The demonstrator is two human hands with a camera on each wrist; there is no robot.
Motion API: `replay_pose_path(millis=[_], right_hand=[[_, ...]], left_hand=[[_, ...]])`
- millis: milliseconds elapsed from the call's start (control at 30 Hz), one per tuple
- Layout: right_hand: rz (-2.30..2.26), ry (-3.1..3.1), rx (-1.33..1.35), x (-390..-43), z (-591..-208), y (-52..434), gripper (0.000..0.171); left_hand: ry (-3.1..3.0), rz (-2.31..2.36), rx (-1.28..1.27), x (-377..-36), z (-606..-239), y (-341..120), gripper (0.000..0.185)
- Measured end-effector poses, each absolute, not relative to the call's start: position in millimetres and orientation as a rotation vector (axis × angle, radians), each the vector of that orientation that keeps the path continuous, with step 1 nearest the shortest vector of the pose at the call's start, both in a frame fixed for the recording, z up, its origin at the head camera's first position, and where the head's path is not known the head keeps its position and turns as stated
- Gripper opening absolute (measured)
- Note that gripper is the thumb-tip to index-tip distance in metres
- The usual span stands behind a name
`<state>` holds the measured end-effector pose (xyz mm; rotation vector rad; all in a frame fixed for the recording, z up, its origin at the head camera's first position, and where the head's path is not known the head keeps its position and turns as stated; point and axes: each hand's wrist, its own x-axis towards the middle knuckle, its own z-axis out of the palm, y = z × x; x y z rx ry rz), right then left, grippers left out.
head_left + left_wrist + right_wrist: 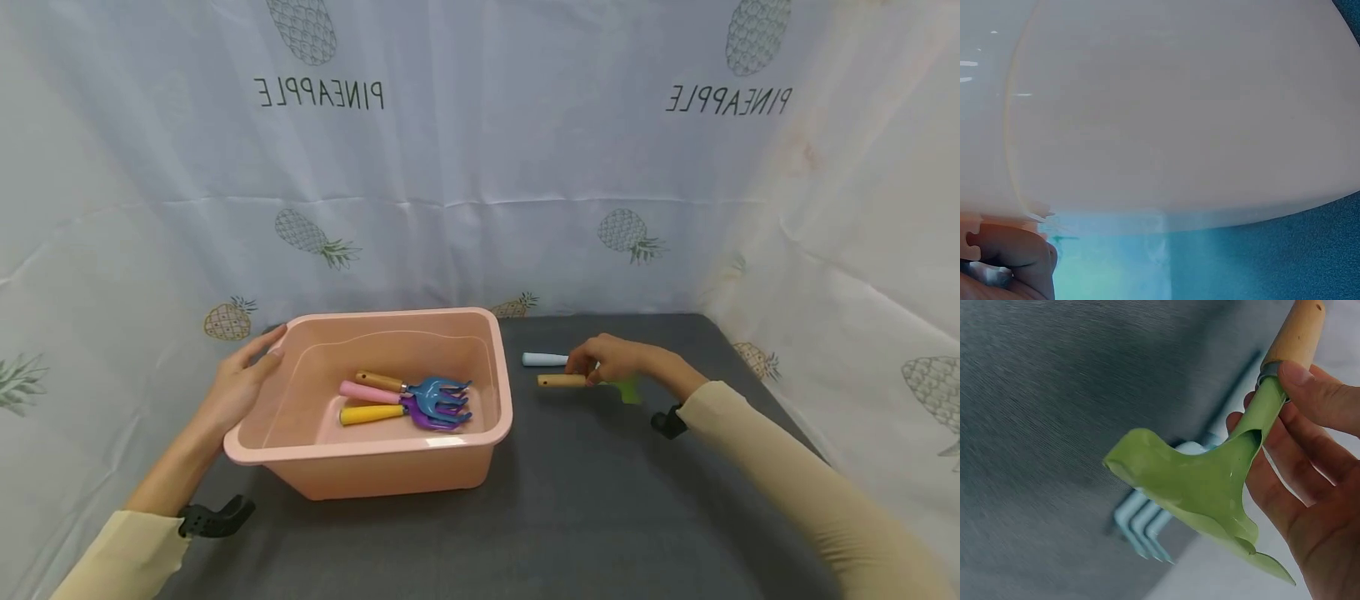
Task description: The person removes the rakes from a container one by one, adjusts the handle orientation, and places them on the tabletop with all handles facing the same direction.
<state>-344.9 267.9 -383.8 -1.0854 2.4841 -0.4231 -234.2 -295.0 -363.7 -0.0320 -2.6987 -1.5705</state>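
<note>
My right hand pinches a green garden trowel at the neck, just below its wooden handle; the blade hangs a little above the dark mat. Beneath it lies a light-blue hand rake, whose pale handle points left. My left hand holds the far left corner of a pink basin, thumb on the rim. Inside the basin lie a blue rake with a wooden handle, a purple rake with a pink handle and a yellow-handled tool. The left wrist view shows only the basin wall and one finger.
A dark grey mat covers the table. White cloth printed with pineapples hangs close behind and at both sides. Bare mat lies in front of the basin and to its right.
</note>
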Motion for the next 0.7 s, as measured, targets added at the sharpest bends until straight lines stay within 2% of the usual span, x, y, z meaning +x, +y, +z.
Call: replay_pose_path(millis=[267, 700], right_hand=[[-0.387, 2.466, -1.119, -345.6, -412.0, 268.7, 0.029], [-0.381, 2.518, -1.076, -341.5, -427.1, 266.1, 0.027]], left_hand=[[-2.69, -1.596, -0.032, -233.8, -364.5, -296.1, 0.065], [-2.721, -1.566, -0.031, -233.9, -363.2, -296.9, 0.066]])
